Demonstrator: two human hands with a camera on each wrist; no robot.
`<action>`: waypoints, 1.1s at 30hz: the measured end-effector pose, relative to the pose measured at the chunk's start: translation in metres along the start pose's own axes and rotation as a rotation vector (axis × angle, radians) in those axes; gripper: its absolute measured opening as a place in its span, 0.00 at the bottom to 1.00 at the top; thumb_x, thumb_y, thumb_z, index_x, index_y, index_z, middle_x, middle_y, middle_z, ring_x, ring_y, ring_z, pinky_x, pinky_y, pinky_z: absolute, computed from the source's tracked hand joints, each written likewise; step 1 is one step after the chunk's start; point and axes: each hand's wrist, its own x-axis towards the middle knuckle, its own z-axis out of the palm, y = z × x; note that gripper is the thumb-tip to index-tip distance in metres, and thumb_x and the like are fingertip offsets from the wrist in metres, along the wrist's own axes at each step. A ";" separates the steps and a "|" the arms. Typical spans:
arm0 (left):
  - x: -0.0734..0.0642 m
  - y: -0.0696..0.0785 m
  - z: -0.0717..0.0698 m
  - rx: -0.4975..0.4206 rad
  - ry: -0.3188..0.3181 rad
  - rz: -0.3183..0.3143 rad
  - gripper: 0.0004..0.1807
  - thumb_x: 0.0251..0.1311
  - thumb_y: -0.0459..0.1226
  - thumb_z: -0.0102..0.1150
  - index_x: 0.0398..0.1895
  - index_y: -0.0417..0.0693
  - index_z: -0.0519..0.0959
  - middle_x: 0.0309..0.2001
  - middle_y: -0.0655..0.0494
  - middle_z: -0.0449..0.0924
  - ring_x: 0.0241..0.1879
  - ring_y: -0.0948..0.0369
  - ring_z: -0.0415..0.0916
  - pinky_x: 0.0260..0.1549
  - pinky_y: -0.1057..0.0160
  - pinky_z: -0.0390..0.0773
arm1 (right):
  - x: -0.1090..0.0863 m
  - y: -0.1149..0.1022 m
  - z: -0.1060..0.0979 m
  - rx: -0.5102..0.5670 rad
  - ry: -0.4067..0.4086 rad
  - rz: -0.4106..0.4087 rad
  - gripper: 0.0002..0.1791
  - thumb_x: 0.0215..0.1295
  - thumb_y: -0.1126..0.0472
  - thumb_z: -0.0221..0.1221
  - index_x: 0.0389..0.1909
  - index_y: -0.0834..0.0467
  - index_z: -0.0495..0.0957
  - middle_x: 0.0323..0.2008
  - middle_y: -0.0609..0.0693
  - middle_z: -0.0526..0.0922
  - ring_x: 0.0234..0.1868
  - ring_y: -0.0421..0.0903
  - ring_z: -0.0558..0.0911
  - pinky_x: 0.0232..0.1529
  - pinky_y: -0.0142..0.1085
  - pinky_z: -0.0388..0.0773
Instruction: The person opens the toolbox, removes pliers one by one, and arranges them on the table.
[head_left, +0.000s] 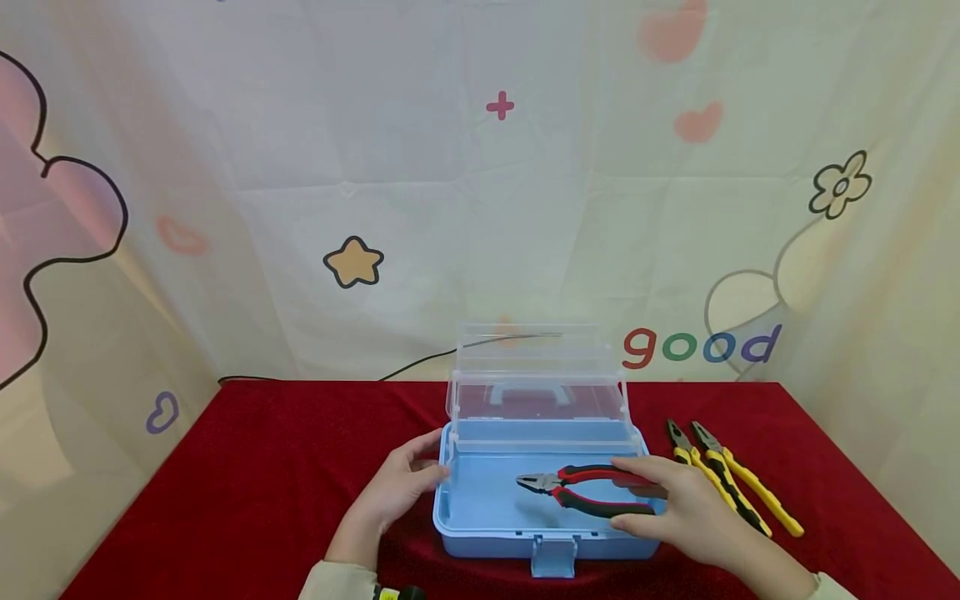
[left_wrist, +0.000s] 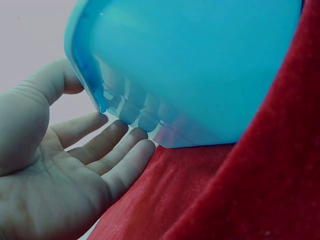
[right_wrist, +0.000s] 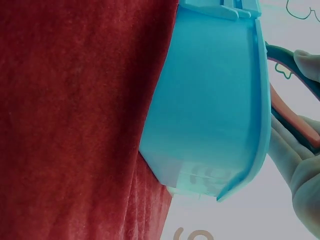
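Observation:
A light-blue toolbox (head_left: 498,529) stands on the red cloth with its clear lid (head_left: 540,400) raised at the back. My left hand (head_left: 405,479) is at its left end, thumb at the rim. In the left wrist view, the spread fingers (left_wrist: 127,162) meet the outer wall. Over the box interior, my right hand (head_left: 678,508) holds combination pliers (head_left: 573,475) with red-and-black handles. Its thumb is at the lower handle and its fingers at the upper one. The pliers' jaws point left. In the right wrist view, part of the handles (right_wrist: 287,112) shows beyond the rim.
Two pliers with yellow-and-black handles, one (head_left: 723,479) beside the other (head_left: 757,483), lie on the cloth right of the box. The red cloth (head_left: 247,492) spreads left of the box. A patterned curtain (head_left: 420,192) hangs behind. Part of a black item (head_left: 408,593) shows near my left sleeve.

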 end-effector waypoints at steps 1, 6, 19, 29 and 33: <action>0.000 0.000 0.000 0.000 0.000 0.001 0.35 0.58 0.40 0.59 0.70 0.47 0.61 0.64 0.43 0.67 0.50 0.55 0.77 0.49 0.55 0.80 | -0.001 0.000 0.000 0.007 0.006 0.001 0.34 0.50 0.52 0.70 0.56 0.67 0.74 0.49 0.61 0.81 0.43 0.49 0.85 0.38 0.37 0.84; -0.001 0.000 0.000 -0.007 -0.003 0.008 0.35 0.59 0.39 0.59 0.70 0.46 0.61 0.64 0.42 0.67 0.49 0.55 0.77 0.49 0.55 0.80 | -0.006 0.001 -0.001 0.013 0.036 -0.018 0.33 0.50 0.54 0.70 0.55 0.67 0.74 0.48 0.61 0.81 0.42 0.49 0.85 0.36 0.34 0.84; 0.002 -0.002 0.000 -0.015 -0.001 0.010 0.34 0.58 0.38 0.59 0.69 0.47 0.62 0.64 0.43 0.67 0.50 0.55 0.77 0.48 0.55 0.80 | -0.016 -0.002 -0.006 -0.007 0.155 -0.031 0.32 0.47 0.58 0.72 0.54 0.65 0.76 0.45 0.58 0.82 0.38 0.38 0.84 0.32 0.28 0.82; 0.001 -0.001 0.000 -0.014 -0.003 0.007 0.34 0.58 0.37 0.59 0.70 0.47 0.61 0.64 0.43 0.67 0.50 0.55 0.77 0.49 0.55 0.80 | -0.023 -0.003 -0.013 -0.057 0.253 -0.025 0.33 0.44 0.60 0.73 0.55 0.62 0.76 0.42 0.56 0.83 0.34 0.38 0.85 0.29 0.26 0.81; 0.001 -0.001 -0.001 -0.007 0.002 -0.002 0.35 0.58 0.38 0.60 0.70 0.47 0.61 0.64 0.43 0.67 0.50 0.55 0.77 0.49 0.55 0.80 | -0.023 -0.001 -0.015 -0.071 0.298 -0.037 0.34 0.42 0.63 0.73 0.55 0.62 0.76 0.42 0.56 0.84 0.36 0.35 0.84 0.31 0.26 0.81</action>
